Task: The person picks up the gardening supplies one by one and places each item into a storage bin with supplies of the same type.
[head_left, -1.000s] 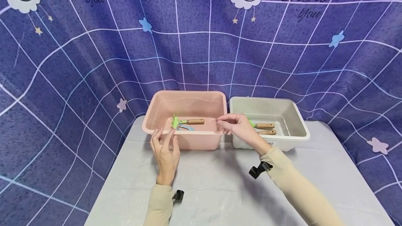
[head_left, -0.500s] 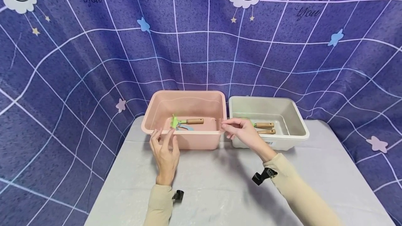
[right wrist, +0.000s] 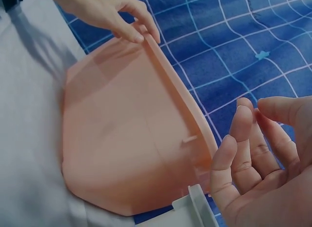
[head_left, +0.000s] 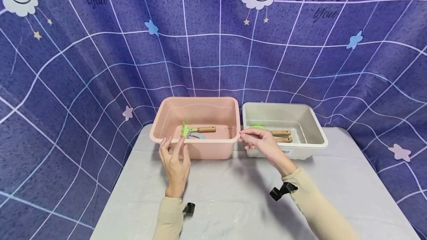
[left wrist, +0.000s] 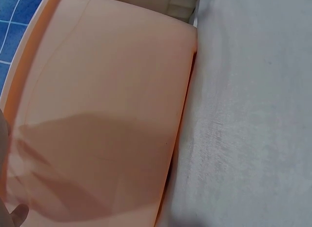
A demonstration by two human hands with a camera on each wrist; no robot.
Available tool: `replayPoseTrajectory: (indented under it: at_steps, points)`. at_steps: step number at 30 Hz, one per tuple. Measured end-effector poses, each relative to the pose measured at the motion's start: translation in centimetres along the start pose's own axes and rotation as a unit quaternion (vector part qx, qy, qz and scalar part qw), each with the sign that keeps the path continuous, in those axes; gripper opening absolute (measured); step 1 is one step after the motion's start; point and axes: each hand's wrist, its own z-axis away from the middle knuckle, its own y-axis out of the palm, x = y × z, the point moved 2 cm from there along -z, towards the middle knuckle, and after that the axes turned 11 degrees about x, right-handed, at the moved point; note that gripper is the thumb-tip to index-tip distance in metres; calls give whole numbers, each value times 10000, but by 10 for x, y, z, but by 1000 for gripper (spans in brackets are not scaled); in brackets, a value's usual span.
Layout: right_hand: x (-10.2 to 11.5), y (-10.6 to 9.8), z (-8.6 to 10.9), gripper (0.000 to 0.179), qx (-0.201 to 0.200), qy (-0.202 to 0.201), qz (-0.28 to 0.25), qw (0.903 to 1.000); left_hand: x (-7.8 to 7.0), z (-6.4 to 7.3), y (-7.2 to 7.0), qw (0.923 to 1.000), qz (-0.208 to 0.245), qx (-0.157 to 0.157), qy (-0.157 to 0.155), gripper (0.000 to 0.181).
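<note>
A pink plastic bin [head_left: 195,151] stands at the back of the table. In it lie a tool with a green pronged head and wooden handle [head_left: 207,129] and a light blue item [head_left: 197,136], partly hidden by the front rim. My left hand [head_left: 176,166] rests its spread fingertips on that rim, thumb lower against the outside. My right hand [head_left: 263,143] hovers by the bin's right front corner, overlapping the gap between two bins. In the right wrist view this hand [right wrist: 263,163] has loosely bent fingers, thumb near the index tip, and nothing shows between them.
To the right stands a pale grey bin [head_left: 318,142]. It contains a green-headed tool [head_left: 258,127] and wooden handles [head_left: 283,140]. The white-covered table [head_left: 217,199] stretches in front. Behind hangs a blue grid-patterned curtain [head_left: 207,47].
My right hand has drawn back to the right and slightly toward me, from over the pink bin's right end to its corner. The left hand stays at the rim.
</note>
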Motion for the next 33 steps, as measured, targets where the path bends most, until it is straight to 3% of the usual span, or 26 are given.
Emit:
replayPoseTrajectory:
  at_steps: [18,33]
  points:
    - [-14,-2,9,45,-122,107,-233,9996,0,1,0,10000,-4,35,-16,33]
    - [-25,-5,21,38,-198,183,-214,9994,-1,0,1,10000,-54,-1,68,36]
